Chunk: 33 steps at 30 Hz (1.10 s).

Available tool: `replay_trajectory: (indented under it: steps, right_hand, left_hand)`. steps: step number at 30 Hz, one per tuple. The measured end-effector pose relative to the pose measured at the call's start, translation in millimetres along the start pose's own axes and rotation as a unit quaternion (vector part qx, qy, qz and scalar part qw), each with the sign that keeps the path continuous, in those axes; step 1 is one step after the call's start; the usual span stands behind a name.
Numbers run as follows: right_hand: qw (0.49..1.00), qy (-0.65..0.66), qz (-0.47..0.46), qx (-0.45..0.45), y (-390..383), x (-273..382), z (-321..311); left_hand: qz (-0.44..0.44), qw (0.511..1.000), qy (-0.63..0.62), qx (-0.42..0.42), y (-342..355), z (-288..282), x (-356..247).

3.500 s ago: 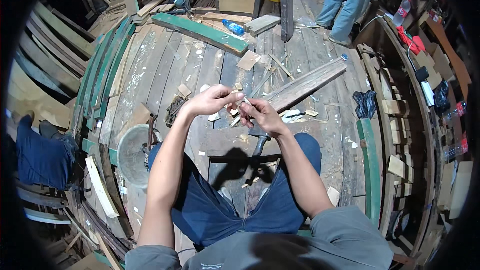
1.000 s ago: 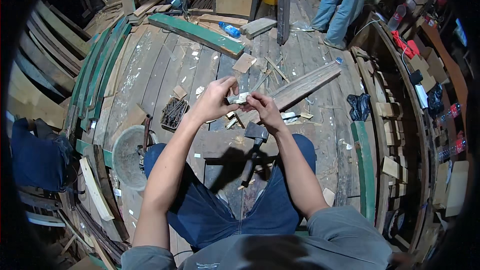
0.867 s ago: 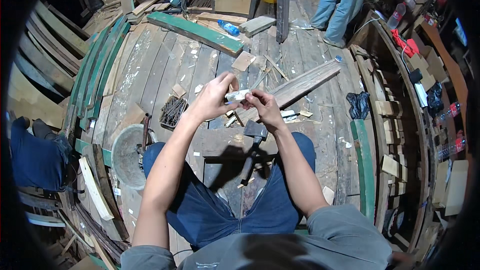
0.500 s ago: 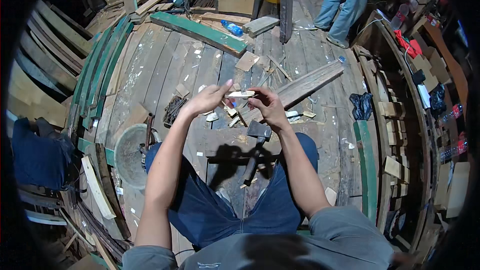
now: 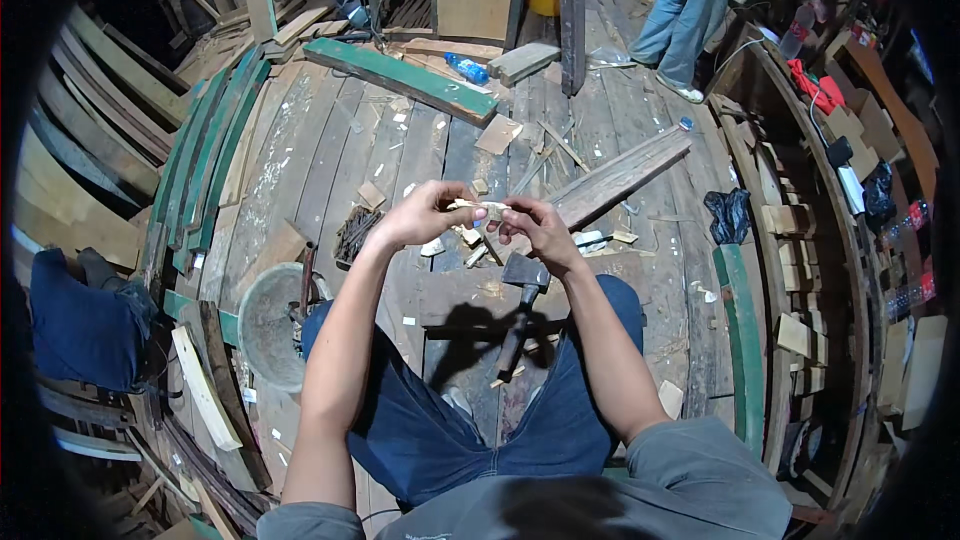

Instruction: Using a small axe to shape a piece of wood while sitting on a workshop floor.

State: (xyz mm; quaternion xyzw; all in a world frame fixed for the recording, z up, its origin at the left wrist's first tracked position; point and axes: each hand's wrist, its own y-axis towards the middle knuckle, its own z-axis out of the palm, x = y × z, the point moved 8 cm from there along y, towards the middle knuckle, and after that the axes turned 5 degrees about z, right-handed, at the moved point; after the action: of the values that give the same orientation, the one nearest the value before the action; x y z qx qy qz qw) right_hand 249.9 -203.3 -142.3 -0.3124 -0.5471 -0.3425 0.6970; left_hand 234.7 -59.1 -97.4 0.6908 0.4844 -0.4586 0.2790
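Observation:
A small pale piece of wood (image 5: 489,207) is held level above the floor, in front of my knees. My left hand (image 5: 415,216) pinches one end between thumb and fingers. At the other end, my right hand (image 5: 541,231) is closed on it with the fingertips. Both hands partly cover the piece, so its full shape is hidden. Below the right hand, between my knees, a hammer (image 5: 524,272) with a dark handle lies at a slant. Pale wood scraps (image 5: 467,237) lie on the floor beneath my hands, beside a box of dark nail-like pieces (image 5: 355,235).
A round grey basin (image 5: 262,330) stands by my left knee. A thick plank (image 5: 625,180) lies ahead to the right, and a green beam (image 5: 400,79) crosses the far floor. Shelving with wood blocks (image 5: 797,336) runs along the right. Another person's legs (image 5: 688,15) are at the far right.
Both hands have shifted slightly lower and the left fingers have curled in around the piece. The view has moved a little. The far person's foot has shifted.

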Motion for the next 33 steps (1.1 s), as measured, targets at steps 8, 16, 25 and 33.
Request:
replay_trajectory:
  steps: [8, 16, 25, 33]
  right_hand:
    - [0.998, -0.013, -0.055, -0.031, -2, 9, -2]
    - [0.997, -0.050, -0.050, -0.023, 0, 6, 1]
    - [0.997, -0.036, -0.042, -0.044, -2, 4, -1]
    - [0.997, -0.030, -0.048, -0.058, -4, 3, -6]
  left_hand:
    - [-0.023, 0.998, 0.059, -0.006, -1, -3, -12]
    - [0.003, 1.000, 0.010, 0.002, 0, 0, -8]
    - [-0.024, 0.999, 0.035, -0.021, -2, -3, -13]
    - [-0.064, 0.997, 0.051, 0.009, 1, 1, 0]
